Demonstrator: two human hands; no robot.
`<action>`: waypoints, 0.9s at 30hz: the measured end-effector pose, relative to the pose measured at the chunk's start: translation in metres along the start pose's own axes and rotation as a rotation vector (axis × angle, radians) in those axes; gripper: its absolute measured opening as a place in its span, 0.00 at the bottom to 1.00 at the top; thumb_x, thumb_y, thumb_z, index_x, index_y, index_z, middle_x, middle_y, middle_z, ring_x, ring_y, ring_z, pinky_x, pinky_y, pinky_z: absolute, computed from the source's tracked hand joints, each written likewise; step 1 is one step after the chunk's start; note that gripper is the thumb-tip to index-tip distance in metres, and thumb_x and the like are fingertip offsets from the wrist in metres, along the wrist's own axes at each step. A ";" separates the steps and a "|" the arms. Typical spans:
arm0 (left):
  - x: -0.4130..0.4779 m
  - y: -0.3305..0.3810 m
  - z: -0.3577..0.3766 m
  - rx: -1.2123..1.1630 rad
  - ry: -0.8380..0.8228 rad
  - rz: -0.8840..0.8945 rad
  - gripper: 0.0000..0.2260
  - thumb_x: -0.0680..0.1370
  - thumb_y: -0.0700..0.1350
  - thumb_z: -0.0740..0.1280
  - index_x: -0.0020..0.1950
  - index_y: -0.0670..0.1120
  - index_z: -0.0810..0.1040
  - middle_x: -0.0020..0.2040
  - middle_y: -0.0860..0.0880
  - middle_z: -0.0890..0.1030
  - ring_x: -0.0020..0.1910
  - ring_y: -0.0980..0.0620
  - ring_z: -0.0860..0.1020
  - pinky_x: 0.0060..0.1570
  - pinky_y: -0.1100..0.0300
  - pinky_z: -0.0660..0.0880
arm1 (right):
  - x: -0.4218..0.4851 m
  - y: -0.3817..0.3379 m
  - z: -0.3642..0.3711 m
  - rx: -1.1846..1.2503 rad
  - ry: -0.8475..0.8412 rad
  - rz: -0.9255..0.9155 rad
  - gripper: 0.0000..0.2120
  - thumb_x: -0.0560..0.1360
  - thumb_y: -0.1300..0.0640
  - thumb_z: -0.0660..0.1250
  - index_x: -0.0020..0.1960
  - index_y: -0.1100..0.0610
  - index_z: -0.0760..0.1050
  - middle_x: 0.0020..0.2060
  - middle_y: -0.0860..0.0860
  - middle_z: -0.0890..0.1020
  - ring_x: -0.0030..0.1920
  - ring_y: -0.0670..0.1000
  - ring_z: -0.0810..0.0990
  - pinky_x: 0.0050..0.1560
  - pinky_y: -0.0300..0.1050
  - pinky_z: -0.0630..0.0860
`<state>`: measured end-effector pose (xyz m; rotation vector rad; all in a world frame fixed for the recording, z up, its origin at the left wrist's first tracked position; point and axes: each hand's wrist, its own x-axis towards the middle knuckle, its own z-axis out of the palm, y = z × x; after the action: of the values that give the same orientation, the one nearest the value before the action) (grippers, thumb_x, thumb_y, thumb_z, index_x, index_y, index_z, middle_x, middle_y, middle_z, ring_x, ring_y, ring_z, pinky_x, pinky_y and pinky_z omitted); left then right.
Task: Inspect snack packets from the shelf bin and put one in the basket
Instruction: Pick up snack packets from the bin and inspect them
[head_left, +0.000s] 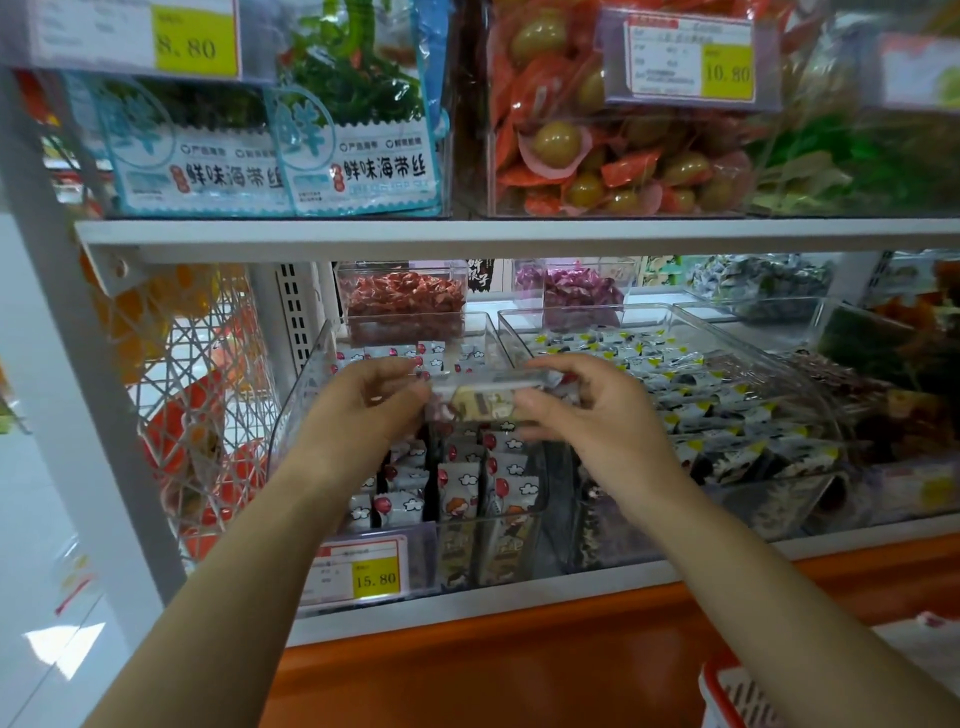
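Both hands are up at the middle of the view, over a clear bin (304, 415) on the low shelf. The left hand (369, 410) has its fingers curled and pinches the 9 o'clock end of 1 snack packet (485, 404). The right hand (587, 410) pinches the 3 o'clock end with its thumb and bent fingers. So the snack packet is held flat between the 2 hands, just above the bin and not in the basket. It looks pale yellow with some brown on it, but the print is too blurry to read. Down in the bin, at 6 o'clock from the hands, many white packets (462, 483) with red balloons stand in rows. A price tag (363, 571) on the front of the bin says 15.80. At 3 o'clock from this bin, touching its side, is another bin (821, 405) full of grey and yellow packets. At 12 o'clock, on the shelf above, are blue and white seaweed bags (358, 156) and orange wraps with round green things (597, 156). The red and white basket (727, 691) peeks in at 5 o'clock, well apart from the hands.
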<state>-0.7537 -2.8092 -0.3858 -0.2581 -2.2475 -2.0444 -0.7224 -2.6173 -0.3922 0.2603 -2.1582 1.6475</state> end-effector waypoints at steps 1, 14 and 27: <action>0.004 -0.002 -0.002 0.152 0.062 0.051 0.12 0.78 0.42 0.64 0.62 0.46 0.74 0.55 0.48 0.79 0.50 0.51 0.79 0.47 0.61 0.76 | 0.004 0.000 -0.002 0.027 0.050 -0.004 0.11 0.72 0.61 0.70 0.51 0.50 0.76 0.49 0.52 0.80 0.42 0.46 0.83 0.37 0.37 0.80; 0.095 -0.036 0.043 1.624 -0.427 0.109 0.25 0.81 0.54 0.46 0.75 0.42 0.54 0.77 0.45 0.52 0.76 0.46 0.45 0.68 0.32 0.45 | 0.090 0.013 0.000 -0.119 0.265 -0.027 0.14 0.71 0.61 0.72 0.52 0.63 0.72 0.49 0.54 0.76 0.53 0.58 0.78 0.54 0.59 0.77; 0.071 -0.032 0.021 1.655 -0.539 0.124 0.23 0.81 0.53 0.45 0.72 0.46 0.61 0.76 0.50 0.57 0.76 0.47 0.48 0.68 0.31 0.43 | 0.136 0.013 0.054 -0.699 -0.166 -0.251 0.18 0.72 0.58 0.71 0.60 0.61 0.73 0.55 0.57 0.78 0.52 0.53 0.76 0.49 0.40 0.71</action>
<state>-0.8288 -2.7865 -0.4060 -0.7101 -3.1293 0.4102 -0.8609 -2.6521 -0.3566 0.4380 -2.5443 0.6917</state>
